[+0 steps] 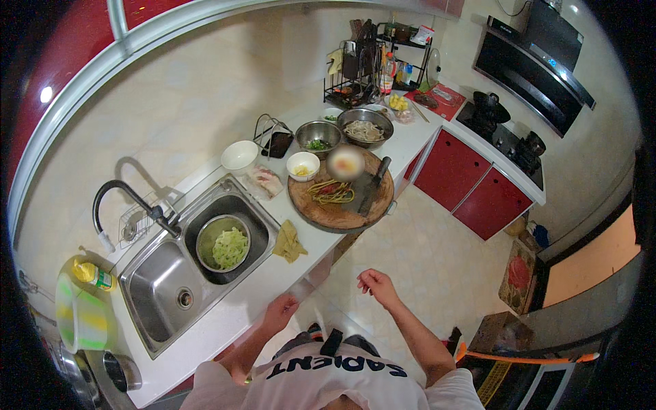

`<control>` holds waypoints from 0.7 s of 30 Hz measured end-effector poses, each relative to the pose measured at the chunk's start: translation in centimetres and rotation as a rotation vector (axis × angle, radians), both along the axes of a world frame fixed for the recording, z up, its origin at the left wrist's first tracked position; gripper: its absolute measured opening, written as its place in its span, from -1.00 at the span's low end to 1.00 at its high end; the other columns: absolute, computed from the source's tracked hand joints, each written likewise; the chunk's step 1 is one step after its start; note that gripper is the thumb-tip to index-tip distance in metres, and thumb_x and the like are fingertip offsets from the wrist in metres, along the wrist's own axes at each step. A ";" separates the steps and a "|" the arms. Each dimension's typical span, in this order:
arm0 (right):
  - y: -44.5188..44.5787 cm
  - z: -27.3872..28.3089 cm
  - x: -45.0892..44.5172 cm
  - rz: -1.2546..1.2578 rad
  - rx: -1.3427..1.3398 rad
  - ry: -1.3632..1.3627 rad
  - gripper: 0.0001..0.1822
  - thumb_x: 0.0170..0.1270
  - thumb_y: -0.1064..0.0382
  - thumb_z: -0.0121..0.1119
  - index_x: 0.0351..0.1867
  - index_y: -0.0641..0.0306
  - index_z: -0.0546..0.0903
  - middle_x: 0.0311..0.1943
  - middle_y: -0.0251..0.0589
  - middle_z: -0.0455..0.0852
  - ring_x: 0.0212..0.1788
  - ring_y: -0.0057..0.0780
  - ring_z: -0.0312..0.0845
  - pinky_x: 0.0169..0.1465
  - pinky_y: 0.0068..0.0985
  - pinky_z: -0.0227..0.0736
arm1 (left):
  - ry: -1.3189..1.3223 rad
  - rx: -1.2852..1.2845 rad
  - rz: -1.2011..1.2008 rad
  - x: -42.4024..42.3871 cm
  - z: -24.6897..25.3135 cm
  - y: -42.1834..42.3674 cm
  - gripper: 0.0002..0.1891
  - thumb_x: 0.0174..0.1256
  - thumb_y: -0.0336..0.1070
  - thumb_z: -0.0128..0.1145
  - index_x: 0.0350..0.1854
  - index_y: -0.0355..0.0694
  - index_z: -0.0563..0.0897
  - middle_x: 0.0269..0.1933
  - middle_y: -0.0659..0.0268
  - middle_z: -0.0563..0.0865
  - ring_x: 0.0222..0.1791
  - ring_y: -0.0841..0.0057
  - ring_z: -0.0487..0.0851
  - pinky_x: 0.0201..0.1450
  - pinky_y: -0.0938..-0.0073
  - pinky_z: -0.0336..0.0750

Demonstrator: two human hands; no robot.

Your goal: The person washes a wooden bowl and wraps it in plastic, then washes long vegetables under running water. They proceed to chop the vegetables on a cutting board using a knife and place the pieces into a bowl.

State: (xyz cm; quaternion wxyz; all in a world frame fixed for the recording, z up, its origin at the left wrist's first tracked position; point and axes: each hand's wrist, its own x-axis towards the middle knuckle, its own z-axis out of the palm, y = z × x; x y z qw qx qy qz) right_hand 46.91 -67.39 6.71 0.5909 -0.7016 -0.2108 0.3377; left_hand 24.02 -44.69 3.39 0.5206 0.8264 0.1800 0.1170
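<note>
My left hand hangs beside the counter's front edge, its fingers loosely curled. My right hand hovers over the floor, with nothing in it and the fingers bent but a little apart. Ahead of both hands, a round wooden chopping board bears a cleaver and a bundle of long green beans. A small white bowl with yellowish pieces stands at the board's left edge. In the right sink basin, a metal bowl contains cut pale-green vegetable. A yellow cloth lies between sink and board.
Behind the board stand a metal bowl of chopped greens and a metal bowl of whitish strips. A black faucet arches over the sink. An empty white bowl and bagged meat sit nearby. A gas stove is at right.
</note>
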 end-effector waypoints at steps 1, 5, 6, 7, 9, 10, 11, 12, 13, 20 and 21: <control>0.2 0.6 1.8 -0.018 0.015 -0.009 -0.72 0.39 0.12 -0.01 -0.28 0.29 0.59 -0.50 -0.34 0.62 -0.49 -0.65 0.47 -0.44 -0.64 0.37 | -0.012 -0.014 -0.015 2.0 0.8 0.3 -0.83 0.20 -0.37 0.17 -0.20 -0.27 0.54 -0.32 0.22 0.63 -0.28 0.47 0.64 -0.24 0.47 0.54; 2.1 2.9 11.6 -0.106 0.121 -0.120 -0.75 0.39 0.18 0.00 -0.28 0.32 0.58 -0.57 -0.35 0.55 -0.57 -0.65 0.39 -0.49 -0.63 0.32 | -0.044 -0.037 -0.010 9.3 3.4 1.4 -0.78 0.16 -0.43 0.19 -0.15 -0.27 0.51 -0.26 0.20 0.62 -0.25 0.43 0.64 -0.23 0.46 0.54; 3.0 3.8 14.4 -0.109 0.107 -0.203 -0.78 0.39 0.21 0.00 -0.28 0.32 0.59 -0.58 -0.36 0.55 -0.58 -0.65 0.38 -0.50 -0.64 0.31 | -0.047 -0.033 0.009 10.9 3.6 1.8 -0.76 0.15 -0.44 0.20 -0.13 -0.27 0.50 -0.24 0.20 0.62 -0.24 0.42 0.64 -0.23 0.46 0.54; 4.2 4.3 17.2 -0.127 0.086 -0.254 -0.79 0.38 0.24 0.00 -0.29 0.30 0.60 -0.57 -0.35 0.58 -0.57 -0.66 0.41 -0.50 -0.66 0.31 | -0.051 -0.001 0.041 12.4 4.2 2.0 -0.75 0.13 -0.45 0.21 -0.13 -0.27 0.50 -0.22 0.19 0.61 -0.22 0.40 0.63 -0.21 0.46 0.54; 7.4 5.5 22.7 -0.123 0.000 -0.436 -0.75 0.34 0.16 0.04 -0.25 0.33 0.60 -0.54 -0.24 0.64 -0.51 -0.54 0.52 -0.45 -0.54 0.39 | -0.060 0.063 0.116 15.1 5.2 2.4 -0.72 0.11 -0.46 0.22 -0.13 -0.27 0.49 -0.19 0.16 0.60 -0.18 0.36 0.62 -0.17 0.46 0.53; 9.0 5.5 25.6 -0.117 -0.073 -0.541 -0.70 0.34 0.10 0.04 -0.20 0.34 0.59 -0.51 -0.17 0.67 -0.48 -0.43 0.59 -0.41 -0.44 0.45 | -0.028 0.077 0.120 16.4 4.9 2.8 -0.61 0.06 -0.47 0.25 -0.02 -0.22 0.47 -0.05 0.11 0.55 -0.04 0.24 0.57 -0.04 0.35 0.50; 10.9 5.3 28.4 -0.108 -0.157 -0.639 -0.65 0.33 0.05 0.03 -0.17 0.34 0.57 -0.48 -0.13 0.69 -0.44 -0.33 0.61 -0.36 -0.37 0.46 | -0.040 0.193 0.147 17.9 5.5 3.0 -0.55 0.05 -0.47 0.25 0.04 -0.22 0.43 0.01 0.09 0.51 0.03 0.20 0.53 0.02 0.31 0.47; 12.6 4.9 30.9 -0.097 -0.243 -0.737 -0.60 0.32 0.00 0.02 -0.14 0.35 0.56 -0.45 -0.09 0.70 -0.40 -0.23 0.63 -0.31 -0.31 0.48 | -0.046 0.307 0.172 19.6 6.7 2.8 -0.48 0.04 -0.47 0.25 0.10 -0.21 0.40 0.08 0.06 0.47 0.10 0.15 0.48 0.08 0.27 0.43; 14.5 4.9 33.1 -0.078 -0.320 -0.840 -0.55 0.31 -0.05 0.01 -0.10 0.36 0.55 -0.43 -0.05 0.71 -0.36 -0.13 0.65 -0.26 -0.24 0.50 | -0.050 0.423 0.204 21.5 7.7 2.8 -0.42 0.03 -0.48 0.25 0.16 -0.20 0.37 0.14 0.03 0.43 0.17 0.11 0.43 0.14 0.23 0.39; 21.5 1.8 38.6 0.440 -0.443 -0.550 -0.52 0.26 -0.02 0.02 -0.03 0.39 0.51 -0.23 0.06 0.68 -0.21 -0.16 0.66 -0.10 -0.26 0.51 | 0.235 0.753 0.118 32.5 8.9 4.5 -0.01 -0.17 -0.37 0.36 0.40 -0.20 0.06 0.38 0.07 0.18 0.41 0.11 0.10 0.39 0.19 0.09; 21.7 2.5 38.8 0.505 -0.442 -0.386 -0.54 0.26 0.02 0.03 -0.02 0.40 0.51 -0.19 0.07 0.67 -0.21 -0.21 0.67 -0.10 -0.27 0.52 | 0.282 0.780 0.103 33.5 8.5 4.7 0.03 -0.20 -0.32 0.39 0.41 -0.19 0.05 0.38 0.08 0.17 0.42 0.13 0.09 0.40 0.18 0.07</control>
